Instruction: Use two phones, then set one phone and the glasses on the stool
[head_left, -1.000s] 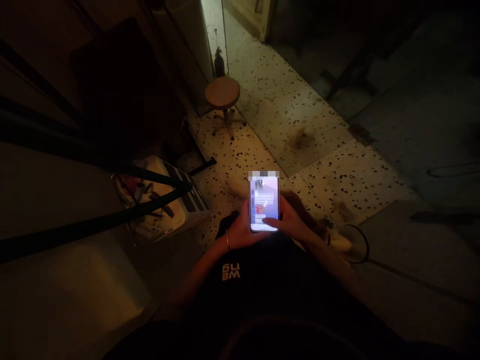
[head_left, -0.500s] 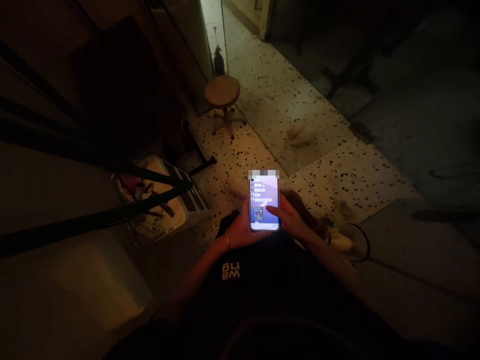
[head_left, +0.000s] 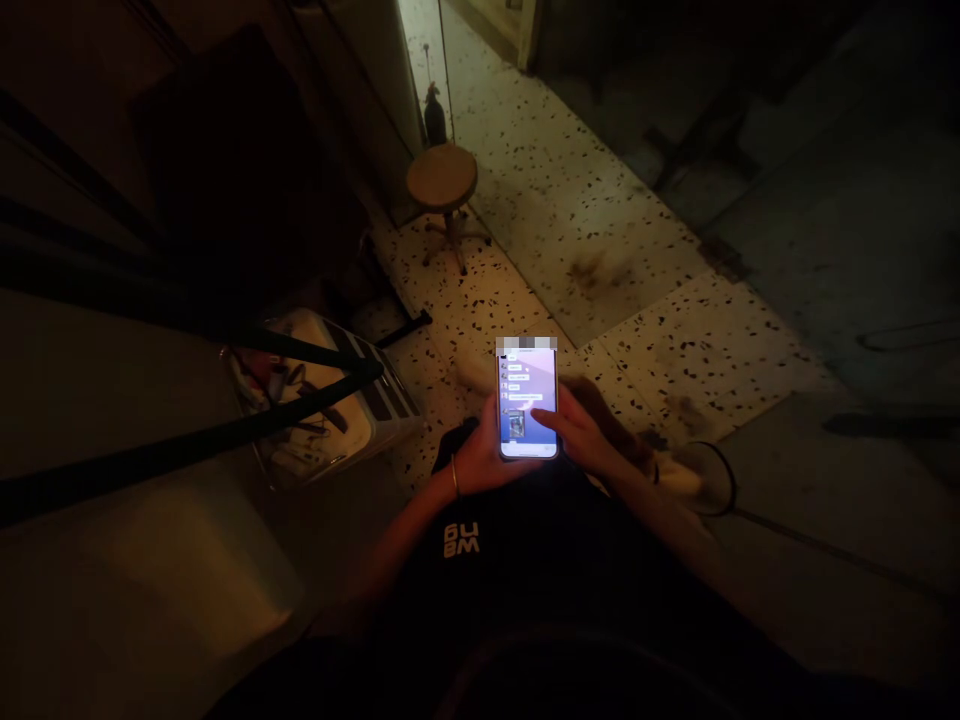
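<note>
A lit smartphone (head_left: 541, 385) is held upright in front of my dark shirt, its screen showing a chat with message bubbles and a small picture. My left hand (head_left: 484, 455) is wrapped round the phone's left side and lower edge, with a thin bracelet on that wrist. From the right, my right hand (head_left: 586, 437) grips the other side. Its thumb lies over the screen, beside the small picture. The fingers behind the phone are hidden.
On the left, a drawer unit (head_left: 401, 395) carries several jumbled small items, with dark bars crossing above. A round stool (head_left: 442, 178) stands on the speckled floor (head_left: 525, 150), near a dark bottle-like object (head_left: 434, 118). At right lies a pale shape (head_left: 679, 478) with a dark hoop, too dim to name.
The view has shifted slightly, so the stool and phone appear a little higher. Both hands keep the same hold, with the right thumb still over the screen.
</note>
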